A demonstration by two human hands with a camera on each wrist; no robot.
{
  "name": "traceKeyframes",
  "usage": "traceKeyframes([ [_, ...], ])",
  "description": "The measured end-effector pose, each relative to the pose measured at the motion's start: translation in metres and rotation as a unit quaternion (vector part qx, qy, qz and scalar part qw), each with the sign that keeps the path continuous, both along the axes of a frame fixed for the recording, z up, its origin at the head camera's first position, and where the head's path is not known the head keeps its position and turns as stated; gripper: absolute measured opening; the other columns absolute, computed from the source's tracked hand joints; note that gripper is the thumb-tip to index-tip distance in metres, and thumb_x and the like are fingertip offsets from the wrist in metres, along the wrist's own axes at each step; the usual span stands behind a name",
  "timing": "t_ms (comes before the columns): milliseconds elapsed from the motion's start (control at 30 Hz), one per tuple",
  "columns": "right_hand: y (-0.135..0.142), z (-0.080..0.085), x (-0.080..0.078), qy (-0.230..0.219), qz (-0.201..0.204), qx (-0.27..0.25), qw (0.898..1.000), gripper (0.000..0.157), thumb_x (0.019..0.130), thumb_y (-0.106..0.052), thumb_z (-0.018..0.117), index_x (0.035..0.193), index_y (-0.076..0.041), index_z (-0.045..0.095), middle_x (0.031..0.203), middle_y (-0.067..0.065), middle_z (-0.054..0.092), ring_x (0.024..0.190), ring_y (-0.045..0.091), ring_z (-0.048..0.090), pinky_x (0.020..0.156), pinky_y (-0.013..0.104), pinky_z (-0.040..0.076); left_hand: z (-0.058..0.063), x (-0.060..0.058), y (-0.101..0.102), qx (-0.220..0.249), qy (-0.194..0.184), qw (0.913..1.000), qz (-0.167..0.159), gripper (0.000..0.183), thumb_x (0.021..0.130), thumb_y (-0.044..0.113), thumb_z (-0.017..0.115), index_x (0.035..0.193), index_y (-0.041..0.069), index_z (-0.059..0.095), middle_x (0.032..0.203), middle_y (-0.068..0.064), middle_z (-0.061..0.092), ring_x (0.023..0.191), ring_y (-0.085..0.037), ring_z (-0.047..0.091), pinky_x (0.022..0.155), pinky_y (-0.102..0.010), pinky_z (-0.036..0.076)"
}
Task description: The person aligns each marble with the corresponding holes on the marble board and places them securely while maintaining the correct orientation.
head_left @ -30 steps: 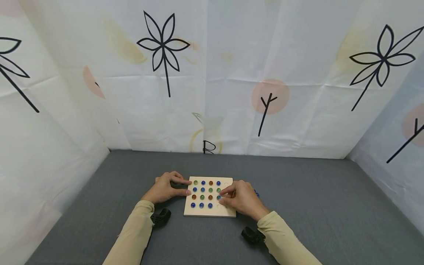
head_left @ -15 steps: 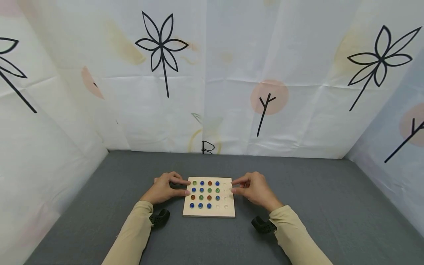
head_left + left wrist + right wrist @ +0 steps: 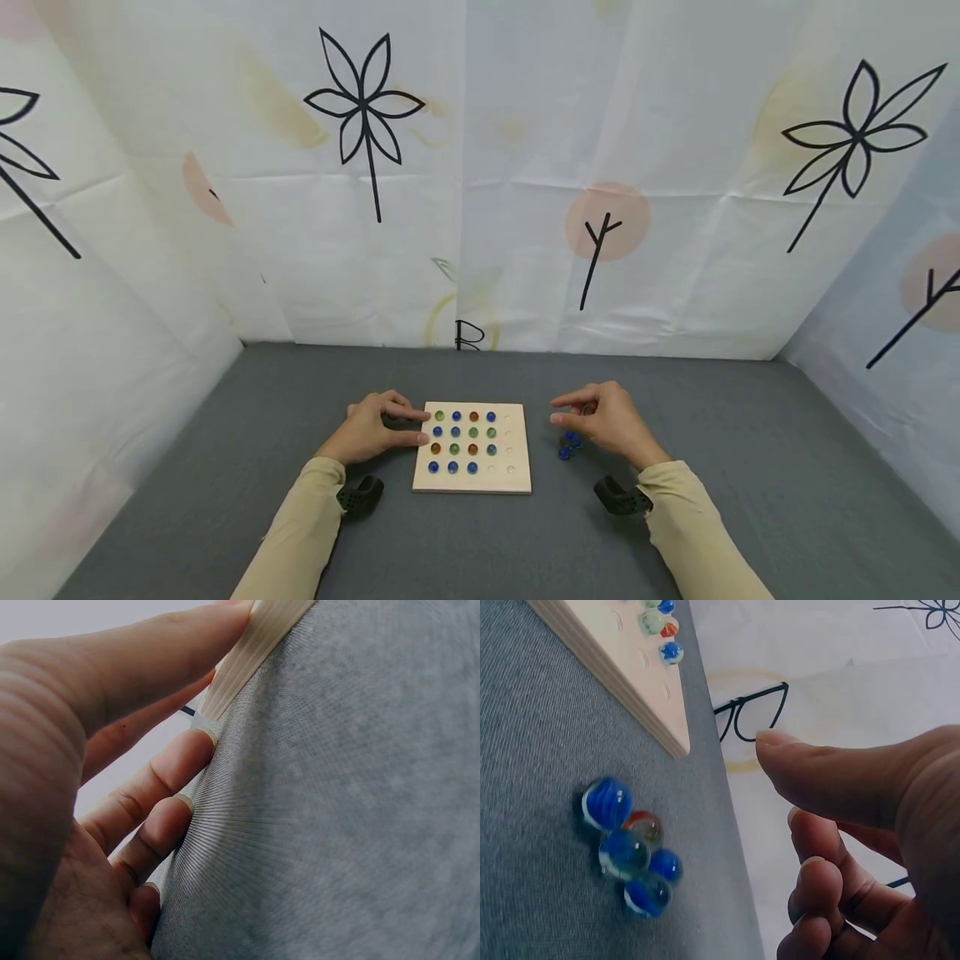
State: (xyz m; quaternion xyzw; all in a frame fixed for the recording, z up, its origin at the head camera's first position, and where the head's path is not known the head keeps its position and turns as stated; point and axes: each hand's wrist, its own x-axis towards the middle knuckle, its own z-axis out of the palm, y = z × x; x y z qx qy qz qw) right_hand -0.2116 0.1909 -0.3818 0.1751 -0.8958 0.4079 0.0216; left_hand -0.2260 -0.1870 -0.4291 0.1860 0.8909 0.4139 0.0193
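Your left hand (image 3: 371, 429), thumb and forefinger spread, touches the left edge of the board (image 3: 482, 458) — cut off in both wrist views — while your right hand (image 3: 611, 421), thumb and forefinger parted, hangs just by loose marbles (image 3: 625, 853), hard to count from the head view.

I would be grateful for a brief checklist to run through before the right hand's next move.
1. Board lying flat: ok, it rests on the grey table.
2. Left grip at the board: ok, fingertips touch its left edge.
3. Firmness of that contact: cannot tell from these views.
4. Right grip free: ok, nothing shows in it.
5. Hollows available: ok, the rightmost column and one more in the front row are unfilled.
6. Loose marbles spread apart: not ok, the five in view huddle beside the board.
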Motion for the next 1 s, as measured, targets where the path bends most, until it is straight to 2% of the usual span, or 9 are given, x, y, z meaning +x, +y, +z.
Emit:
traceKeyframes([
  [467,0.023,-0.005,0.008,-0.006,-0.004,0.017,1.000,0.022,0.087,-0.014,0.082,0.103,0.000,0.080,0.076,0.000,0.059,0.059,0.011,0.047,0.052,0.026,0.039,-0.001,-0.001,0.001,-0.007,-0.001,1.0000,0.006,0.037,0.078,0.038,0.089,0.111,0.024,0.082,0.106,0.004,0.064,0.104,-0.022,0.057,0.089,-0.050,0.019],
  [667,0.032,-0.013,0.009,-0.015,-0.005,0.025,1.000,0.016,0.086,-0.012,0.082,0.099,-0.002,0.082,0.074,-0.001,0.058,0.059,0.010,0.046,0.052,0.025,0.039,0.000,-0.001,0.001,-0.004,-0.005,0.9999,0.008,0.037,0.078,0.037,0.090,0.111,0.024,0.082,0.106,0.004,0.064,0.103,-0.022,0.057,0.088,-0.050,0.019],
  [1000,0.040,-0.021,0.006,-0.034,0.038,0.031,0.998,0.015,0.086,-0.013,0.083,0.098,-0.004,0.082,0.073,-0.001,0.059,0.057,0.009,0.044,0.050,0.025,0.038,0.000,-0.001,0.000,0.001,-0.005,1.0000,0.003,0.036,0.078,0.036,0.089,0.111,0.024,0.082,0.106,0.004,0.064,0.103,-0.021,0.057,0.090,-0.051,0.018],
])
